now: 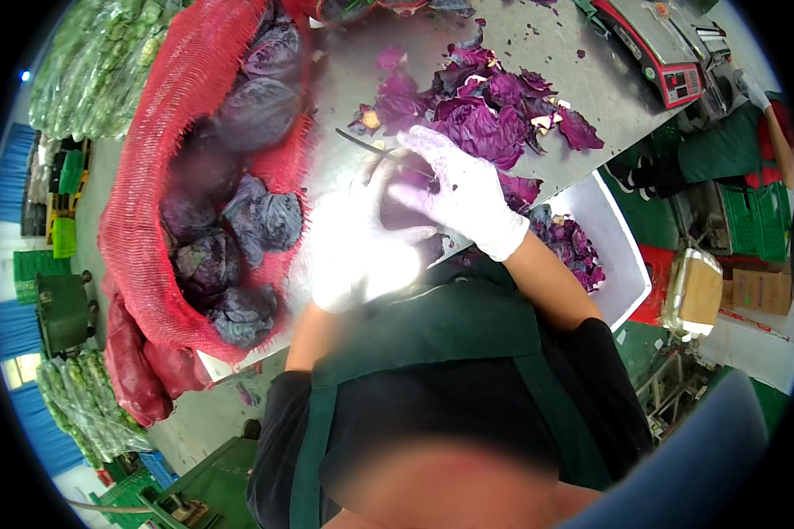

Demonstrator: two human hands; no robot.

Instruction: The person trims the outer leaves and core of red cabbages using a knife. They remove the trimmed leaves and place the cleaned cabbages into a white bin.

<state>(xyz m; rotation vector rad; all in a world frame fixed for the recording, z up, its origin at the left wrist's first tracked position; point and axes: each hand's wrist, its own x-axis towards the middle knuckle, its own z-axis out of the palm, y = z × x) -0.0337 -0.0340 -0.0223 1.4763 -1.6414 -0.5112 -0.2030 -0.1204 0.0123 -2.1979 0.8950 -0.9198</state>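
My left hand (364,244), in a white glove washed out by glare, holds a red cabbage (407,211) from the left and below. My right hand (463,192), gloved in white with purple stains, is at the cabbage's right side. A thin dark-edged knife (364,144) slants between the hands and runs in among the right fingers; its handle is hidden. Just beyond the hands, loose purple cabbage leaves (483,122) lie heaped on the metal table (351,59). To the left, an opened red mesh sack (149,198) holds several whole red cabbages (258,112).
Below the table's right edge, a white bin (618,264) contains leaf trimmings. A red-framed weighing scale (668,66) stands at the far right of the table. Bagged green vegetables (99,66) are stacked beyond the sack. Another person (721,149) in a green apron is at the right.
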